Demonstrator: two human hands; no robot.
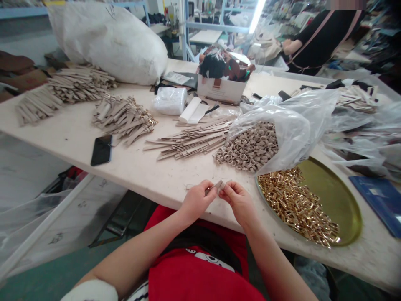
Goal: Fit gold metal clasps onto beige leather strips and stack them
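At the table's (134, 170) near edge, L hand (198, 200) & R hand (239, 201) are pinching a beige piece (220, 185); R of them, a tray (332, 188) is sitting just inside that edge. Bare tabletop's running L to a phone (102, 149). Twd far edge, white box (224, 91) & sack (109, 42) are showing marks, illegible.

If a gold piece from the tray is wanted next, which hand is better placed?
Likely the right hand. It and the left hand pinch a beige strip, but it is nearer the tray and its gold pieces.

This is a manufacturing workshop: beige strips (196, 140), small loops (252, 146) and gold-coloured metal fittings (297, 209) heap the worktable (134, 167).
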